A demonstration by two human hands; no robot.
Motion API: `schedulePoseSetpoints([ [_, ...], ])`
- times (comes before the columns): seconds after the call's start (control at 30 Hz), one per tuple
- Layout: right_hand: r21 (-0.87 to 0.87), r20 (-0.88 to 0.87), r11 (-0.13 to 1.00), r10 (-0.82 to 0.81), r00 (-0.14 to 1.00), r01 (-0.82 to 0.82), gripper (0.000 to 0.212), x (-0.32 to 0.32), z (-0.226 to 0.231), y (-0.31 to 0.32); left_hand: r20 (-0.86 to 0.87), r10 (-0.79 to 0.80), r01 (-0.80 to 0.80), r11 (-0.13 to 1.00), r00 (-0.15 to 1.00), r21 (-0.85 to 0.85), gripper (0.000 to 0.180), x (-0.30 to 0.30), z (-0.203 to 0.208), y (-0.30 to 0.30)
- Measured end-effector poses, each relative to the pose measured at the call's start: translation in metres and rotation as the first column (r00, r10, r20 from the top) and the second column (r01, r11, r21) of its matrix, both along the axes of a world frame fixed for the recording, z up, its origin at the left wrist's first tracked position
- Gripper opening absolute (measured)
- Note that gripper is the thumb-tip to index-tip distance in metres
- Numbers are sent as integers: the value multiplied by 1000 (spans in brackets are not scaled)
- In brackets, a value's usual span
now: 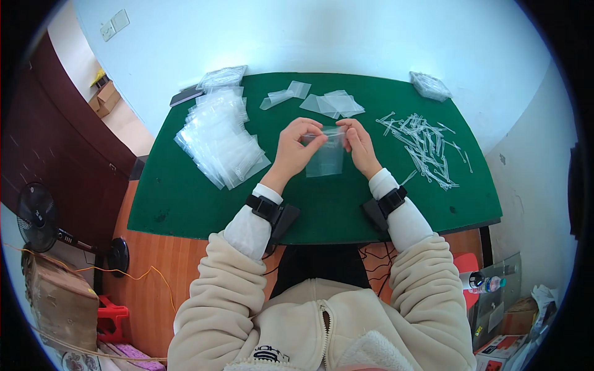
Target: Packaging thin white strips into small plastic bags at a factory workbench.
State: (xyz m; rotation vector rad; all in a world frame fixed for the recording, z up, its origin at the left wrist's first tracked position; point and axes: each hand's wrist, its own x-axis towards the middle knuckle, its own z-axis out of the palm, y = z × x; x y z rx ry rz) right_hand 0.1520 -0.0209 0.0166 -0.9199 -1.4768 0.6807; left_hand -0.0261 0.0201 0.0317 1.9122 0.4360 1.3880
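Note:
A small clear plastic zip bag (324, 162) hangs between my hands over the middle of the green table, its top edge up at my fingers. My left hand (296, 148) pinches the bag's upper left corner between thumb and fingers. At the upper right corner, the fingers of my right hand (360, 147) are closed on the same bag. To the left lies a fanned stack of clear bags (218, 139). On the right is a loose heap of thin clear plastic sticks (427, 145), some with small rings at the end. Nothing shows clearly inside the held bag.
Beyond my hands lie several flat bags (334, 104) and a folded pair (286, 96). A packed bundle (430, 86) sits at the far right corner, another (223, 77) at the far left beside a dark flat box (185, 96). The green table (185, 213) meets a white wall.

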Motion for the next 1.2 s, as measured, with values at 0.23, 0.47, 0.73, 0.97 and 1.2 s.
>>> schedulePoseSetpoints([
  [0.23, -126, -56, 989, 75, 996, -82, 17, 2, -10, 7, 91, 124, -115, 989, 988, -97, 8, -5, 1, 4],
  [0.47, -95, -8, 995, 44, 999, -44, 11, 3, -18, 12, 303, 150, -18, 918, 941, -395, 12, -4, 4, 5],
  [0.73, -88, -113, 992, -97, 989, 87, 21, -1, -8, 6, 58, 34, -7, 911, 998, -412, 15, -11, -1, 10],
  [0.97, 165, -40, 916, -364, 931, 365, 25, 0, 0, 3, 93, 36, 11, 891, 995, -454, 17, -8, -4, 11],
  [1.2, 167, -128, 909, -364, 922, 382, 15, 15, -14, 15, 204, -67, 170, 823, 977, -542, 15, -7, -4, 12],
])
